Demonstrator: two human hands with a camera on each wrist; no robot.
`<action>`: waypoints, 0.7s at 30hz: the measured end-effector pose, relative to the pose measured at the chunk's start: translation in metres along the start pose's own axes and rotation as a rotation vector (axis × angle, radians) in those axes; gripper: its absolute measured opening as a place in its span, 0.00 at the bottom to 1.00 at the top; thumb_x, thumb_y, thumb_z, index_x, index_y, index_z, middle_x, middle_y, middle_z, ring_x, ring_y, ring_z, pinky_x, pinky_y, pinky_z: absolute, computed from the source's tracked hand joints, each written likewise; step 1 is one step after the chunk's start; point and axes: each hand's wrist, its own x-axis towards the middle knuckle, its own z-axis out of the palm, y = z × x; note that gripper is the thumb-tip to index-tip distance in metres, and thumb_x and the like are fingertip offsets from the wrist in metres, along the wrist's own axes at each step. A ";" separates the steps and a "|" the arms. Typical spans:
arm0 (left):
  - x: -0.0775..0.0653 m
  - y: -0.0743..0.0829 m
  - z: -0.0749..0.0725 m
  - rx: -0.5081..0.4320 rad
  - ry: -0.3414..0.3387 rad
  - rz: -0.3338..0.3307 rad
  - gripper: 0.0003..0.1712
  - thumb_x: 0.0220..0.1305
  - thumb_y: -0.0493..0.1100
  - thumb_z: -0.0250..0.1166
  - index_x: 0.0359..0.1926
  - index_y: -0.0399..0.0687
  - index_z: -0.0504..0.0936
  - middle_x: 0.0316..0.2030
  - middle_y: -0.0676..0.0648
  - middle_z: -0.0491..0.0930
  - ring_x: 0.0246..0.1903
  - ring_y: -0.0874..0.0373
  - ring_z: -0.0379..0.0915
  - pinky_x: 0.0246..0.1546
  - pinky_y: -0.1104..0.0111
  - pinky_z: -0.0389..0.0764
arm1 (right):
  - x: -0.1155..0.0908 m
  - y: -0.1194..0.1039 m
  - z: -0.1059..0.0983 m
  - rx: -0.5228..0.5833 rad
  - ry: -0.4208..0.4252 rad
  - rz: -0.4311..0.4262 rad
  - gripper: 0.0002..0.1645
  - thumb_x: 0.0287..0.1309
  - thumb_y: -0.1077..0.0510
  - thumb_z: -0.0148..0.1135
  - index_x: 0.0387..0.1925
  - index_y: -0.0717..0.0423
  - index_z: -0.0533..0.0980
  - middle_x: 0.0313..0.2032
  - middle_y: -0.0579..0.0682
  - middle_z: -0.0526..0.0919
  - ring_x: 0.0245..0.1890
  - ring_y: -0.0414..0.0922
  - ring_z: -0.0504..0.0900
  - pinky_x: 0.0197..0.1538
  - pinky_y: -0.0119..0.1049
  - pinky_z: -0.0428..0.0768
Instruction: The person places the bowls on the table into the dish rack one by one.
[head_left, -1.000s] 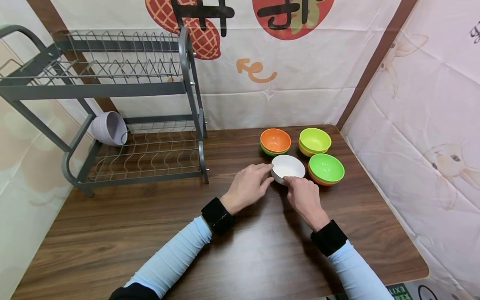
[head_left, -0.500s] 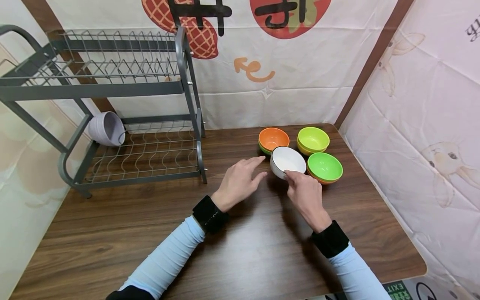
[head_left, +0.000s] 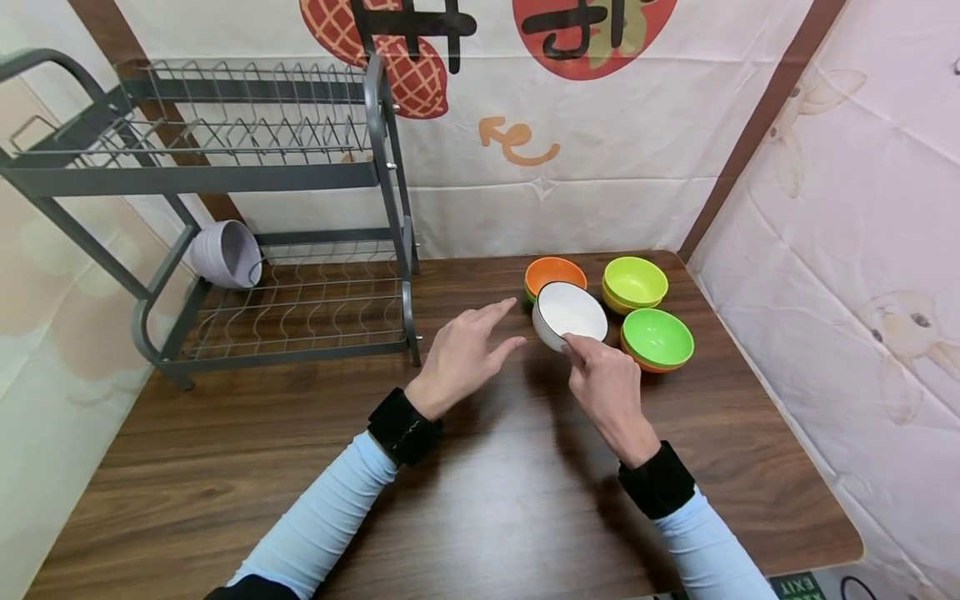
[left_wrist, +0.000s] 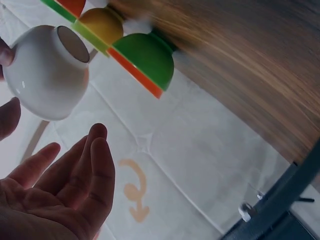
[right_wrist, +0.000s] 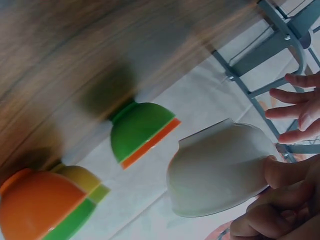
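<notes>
A white bowl [head_left: 572, 315] with a thin dark rim is tilted in the air above the table, its near rim pinched between the thumb and fingers of my right hand [head_left: 606, 392]. In the right wrist view the bowl [right_wrist: 220, 170] shows its outer side and foot, off the table. My left hand [head_left: 461, 354] is left of the bowl, fingers extended, thumb apart, touching nothing. The left wrist view shows a gap between the left hand [left_wrist: 70, 185] and the white bowl [left_wrist: 47, 75].
Behind and right of the white bowl stand nested pairs: orange in green [head_left: 555, 272], lime in yellow [head_left: 634, 282], green in orange [head_left: 658, 337]. A two-tier grey dish rack [head_left: 292, 354] stands at the left, with pale lilac bowls [head_left: 227, 255] tilted on its lower tier.
The white bowl has risen off the table and tilted in my right hand. My left hand has let go of its rim and moved away to the left.
</notes>
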 end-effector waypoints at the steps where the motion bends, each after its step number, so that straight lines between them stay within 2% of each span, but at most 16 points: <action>1: -0.001 -0.001 -0.002 0.001 0.004 -0.002 0.35 0.71 0.56 0.71 0.73 0.46 0.76 0.63 0.43 0.82 0.57 0.46 0.82 0.53 0.54 0.85 | 0.001 -0.002 0.000 0.006 0.005 -0.008 0.06 0.65 0.67 0.70 0.41 0.57 0.88 0.35 0.53 0.90 0.30 0.54 0.89 0.24 0.50 0.81; 12: -0.014 -0.017 -0.025 0.033 0.077 -0.013 0.42 0.65 0.62 0.75 0.73 0.46 0.77 0.60 0.43 0.84 0.43 0.48 0.84 0.41 0.56 0.86 | 0.011 -0.025 0.010 0.077 0.004 -0.056 0.07 0.65 0.67 0.70 0.42 0.57 0.88 0.37 0.53 0.91 0.33 0.55 0.90 0.27 0.52 0.83; 21: -0.023 -0.027 -0.039 0.030 0.115 -0.016 0.45 0.62 0.61 0.77 0.73 0.44 0.76 0.60 0.42 0.84 0.40 0.49 0.84 0.40 0.57 0.86 | 0.018 -0.045 0.018 0.131 0.017 -0.101 0.07 0.65 0.66 0.71 0.44 0.59 0.88 0.38 0.53 0.91 0.34 0.53 0.90 0.29 0.51 0.85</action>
